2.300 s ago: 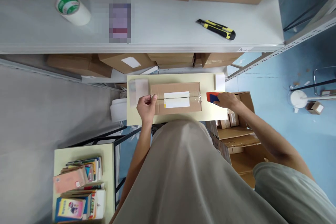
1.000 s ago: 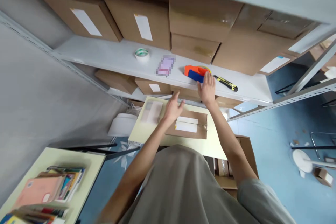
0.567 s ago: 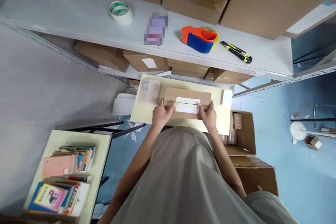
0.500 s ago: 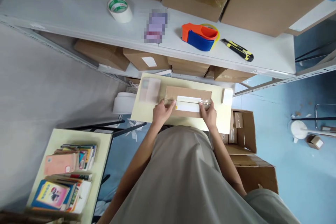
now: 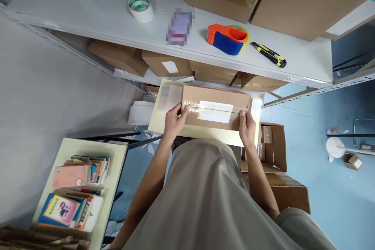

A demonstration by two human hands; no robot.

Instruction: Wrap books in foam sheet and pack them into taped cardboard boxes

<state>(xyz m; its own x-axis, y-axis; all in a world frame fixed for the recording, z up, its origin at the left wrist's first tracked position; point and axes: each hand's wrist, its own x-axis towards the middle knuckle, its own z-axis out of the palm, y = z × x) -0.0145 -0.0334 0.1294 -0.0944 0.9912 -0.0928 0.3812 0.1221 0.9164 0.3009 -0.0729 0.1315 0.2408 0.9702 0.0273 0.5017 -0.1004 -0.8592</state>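
Between my hands is a brown cardboard box [image 5: 215,95] with a white label [image 5: 218,111] on its top and clear tape at both ends. My left hand [image 5: 175,120] grips its left end, thumb on top and fingers round the side. My right hand [image 5: 247,125] holds the right end in the same way, thumb on the taped edge. The box is over a pale yellow table [image 5: 205,133]; whether it touches the tabletop I cannot tell. A translucent sheet or bag [image 5: 170,97] lies by the box's left end, and a small white block [image 5: 256,105] by its right.
On the grey shelf [image 5: 96,15] ahead are a white tape roll [image 5: 142,9], a blurred-out purple item [image 5: 180,27], an orange-and-blue tape dispenser [image 5: 227,39] and a utility knife [image 5: 269,54]. Books [image 5: 77,175] stand on a side table at left. Open cartons [image 5: 277,144] sit at right.
The box looks larger and nearer to me, raised toward the camera. My hands have moved apart in view with it, still gripping both ends. The whole view has shifted slightly.
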